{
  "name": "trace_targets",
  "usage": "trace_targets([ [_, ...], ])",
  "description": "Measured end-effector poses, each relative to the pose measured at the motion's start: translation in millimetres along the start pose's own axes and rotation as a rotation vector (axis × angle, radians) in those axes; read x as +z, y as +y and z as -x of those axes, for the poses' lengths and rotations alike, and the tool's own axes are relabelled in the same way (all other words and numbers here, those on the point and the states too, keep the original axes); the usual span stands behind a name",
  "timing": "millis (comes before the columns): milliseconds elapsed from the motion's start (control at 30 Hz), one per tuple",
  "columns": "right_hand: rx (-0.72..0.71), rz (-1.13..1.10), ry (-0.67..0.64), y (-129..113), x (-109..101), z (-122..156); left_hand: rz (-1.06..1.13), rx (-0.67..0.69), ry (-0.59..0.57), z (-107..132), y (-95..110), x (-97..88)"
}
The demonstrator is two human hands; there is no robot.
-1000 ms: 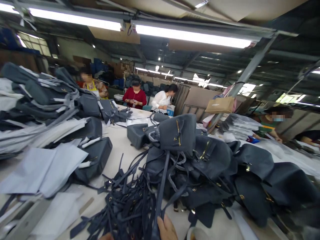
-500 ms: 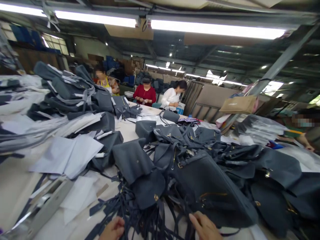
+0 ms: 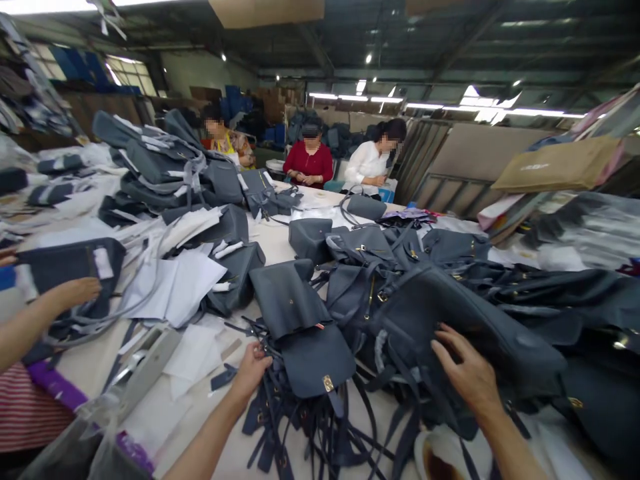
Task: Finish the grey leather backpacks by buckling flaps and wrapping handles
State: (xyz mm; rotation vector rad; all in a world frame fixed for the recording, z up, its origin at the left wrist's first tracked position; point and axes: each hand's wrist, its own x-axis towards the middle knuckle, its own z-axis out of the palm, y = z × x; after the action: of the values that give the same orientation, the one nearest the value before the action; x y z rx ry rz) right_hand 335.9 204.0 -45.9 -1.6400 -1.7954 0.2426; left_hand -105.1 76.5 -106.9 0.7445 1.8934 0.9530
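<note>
My left hand [image 3: 250, 371] is closed around dark blue straps at the left edge of a tangled heap of straps [image 3: 305, 427] on the pale table [image 3: 275, 243]. Just right of that hand lies a dark blue bag with a flap and a gold clasp [image 3: 315, 357]. My right hand [image 3: 465, 370] rests with spread fingers on a large dark blue bag [image 3: 450, 313] in a pile of similar bags. The fingers lie flat on the leather and grip nothing.
A co-worker's arm and hand [image 3: 75, 291] reach in from the left onto a bag [image 3: 70, 263]. Stacks of bags [image 3: 165, 167] and white paper sheets [image 3: 175, 287] fill the left. Three people [image 3: 310, 160] sit at the far end. A cup [image 3: 440, 460] stands near my right wrist.
The camera has tilted down. Both my hands have come up from the bottom edge onto the pile; the lifted bag is down. A co-worker's arm now shows at the left.
</note>
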Motion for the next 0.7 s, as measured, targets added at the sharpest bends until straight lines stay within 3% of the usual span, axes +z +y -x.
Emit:
trace_targets([
  [133,0.05,0.021,-0.108,19,25,-25,-0.166,0.033,0.067,-17,15,1.3],
  [233,0.055,0.002,-0.17,34,49,-18,-0.309,0.061,0.155,-28,22,2.3],
  [333,0.07,-0.04,-0.221,47,57,-10,-0.396,0.082,0.176,-36,26,11.2],
  [433,0.105,-0.091,-0.359,51,41,-16,-0.429,0.124,0.15,-45,31,24.8],
  [533,0.134,-0.117,-0.506,39,11,-24,-0.449,0.186,0.138,-51,42,29.0],
  [700,0.25,-0.288,-0.618,6,-28,-8,-0.422,0.364,0.089,-39,72,2.9],
])
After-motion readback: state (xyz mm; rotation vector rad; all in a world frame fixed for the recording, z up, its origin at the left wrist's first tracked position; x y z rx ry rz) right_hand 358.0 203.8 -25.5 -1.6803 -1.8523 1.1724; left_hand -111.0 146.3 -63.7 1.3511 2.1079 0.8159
